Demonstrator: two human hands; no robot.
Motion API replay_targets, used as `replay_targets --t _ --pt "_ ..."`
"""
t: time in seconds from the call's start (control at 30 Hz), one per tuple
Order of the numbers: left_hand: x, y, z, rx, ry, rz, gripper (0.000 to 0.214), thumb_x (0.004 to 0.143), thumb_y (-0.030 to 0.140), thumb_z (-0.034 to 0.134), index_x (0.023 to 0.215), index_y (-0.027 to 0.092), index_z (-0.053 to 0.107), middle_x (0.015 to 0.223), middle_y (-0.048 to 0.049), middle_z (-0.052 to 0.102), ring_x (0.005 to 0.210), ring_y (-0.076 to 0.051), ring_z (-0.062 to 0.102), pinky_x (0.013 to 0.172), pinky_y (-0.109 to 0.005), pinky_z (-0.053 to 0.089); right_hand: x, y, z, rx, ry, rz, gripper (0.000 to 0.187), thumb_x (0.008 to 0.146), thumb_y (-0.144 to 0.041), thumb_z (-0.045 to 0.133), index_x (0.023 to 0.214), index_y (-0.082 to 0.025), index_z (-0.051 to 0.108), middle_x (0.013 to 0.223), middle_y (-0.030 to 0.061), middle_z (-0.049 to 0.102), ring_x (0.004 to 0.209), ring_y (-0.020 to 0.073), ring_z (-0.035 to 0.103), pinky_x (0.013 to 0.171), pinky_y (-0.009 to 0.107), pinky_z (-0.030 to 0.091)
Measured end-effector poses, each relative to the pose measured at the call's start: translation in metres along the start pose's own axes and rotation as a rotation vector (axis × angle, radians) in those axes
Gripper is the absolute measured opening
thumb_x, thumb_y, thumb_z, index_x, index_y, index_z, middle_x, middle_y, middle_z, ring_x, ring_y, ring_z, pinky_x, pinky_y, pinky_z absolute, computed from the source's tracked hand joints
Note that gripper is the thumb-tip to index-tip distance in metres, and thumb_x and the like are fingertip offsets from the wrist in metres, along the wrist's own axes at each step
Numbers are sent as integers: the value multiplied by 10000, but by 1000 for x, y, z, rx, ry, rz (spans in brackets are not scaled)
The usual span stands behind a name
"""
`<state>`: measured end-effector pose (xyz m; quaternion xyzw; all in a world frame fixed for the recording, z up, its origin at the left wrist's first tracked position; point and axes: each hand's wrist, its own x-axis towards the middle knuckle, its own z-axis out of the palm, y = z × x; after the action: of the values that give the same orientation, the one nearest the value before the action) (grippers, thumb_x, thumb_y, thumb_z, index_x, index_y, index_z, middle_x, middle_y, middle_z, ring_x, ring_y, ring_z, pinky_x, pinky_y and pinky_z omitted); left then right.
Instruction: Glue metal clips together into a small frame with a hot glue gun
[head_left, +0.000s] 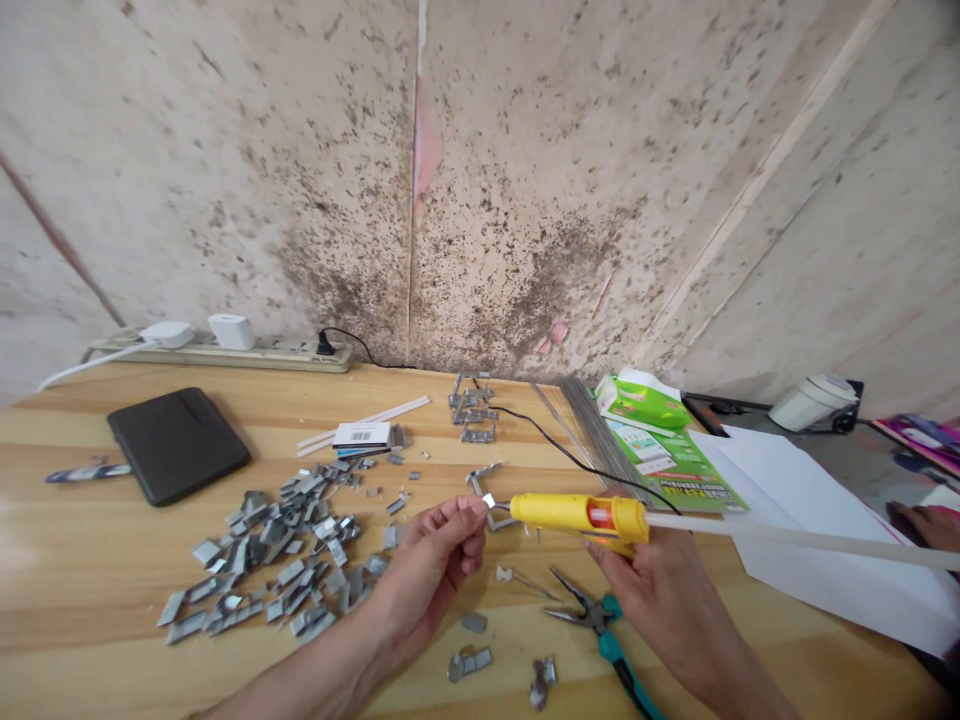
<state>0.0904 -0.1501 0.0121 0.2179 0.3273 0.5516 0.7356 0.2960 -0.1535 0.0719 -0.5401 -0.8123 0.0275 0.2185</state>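
My right hand [660, 590] is wrapped round a yellow hot glue gun [559, 509], with a long white glue stick [780, 540] running out of its back end to the right. Between the thumb and finger of my left hand [442, 545] is a small shiny metal piece [489, 500], right at the gun's nozzle. Whether nozzle and piece touch, I cannot tell. Just behind them lies a bent metal frame [480, 480]. Below the gun, needle-nose pliers [600, 625] with teal handles lie with jaws apart. A heap of small grey metal pieces [292, 550] spreads to the left.
Farther back are assembled metal pieces [474, 410], glue sticks [367, 425], thin metal rods [604, 440] and a green tissue pack [645, 400]. A black tablet-like slab [178, 445] lies left, near a power strip [285, 355]. White paper [840, 540] and another person's hand [926, 525] are at right.
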Motion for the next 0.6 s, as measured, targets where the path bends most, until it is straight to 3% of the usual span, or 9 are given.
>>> replay_targets --t 0.6 --pt "-1 1 3 135 70 50 234 681 318 708 648 146 552 485 63 422 453 -53 332 445 -182 234 2 -6 -2 -45 80 -41 120 813 -216 432 815 -193 550 646 17 626 576 185 577 555 280 411"
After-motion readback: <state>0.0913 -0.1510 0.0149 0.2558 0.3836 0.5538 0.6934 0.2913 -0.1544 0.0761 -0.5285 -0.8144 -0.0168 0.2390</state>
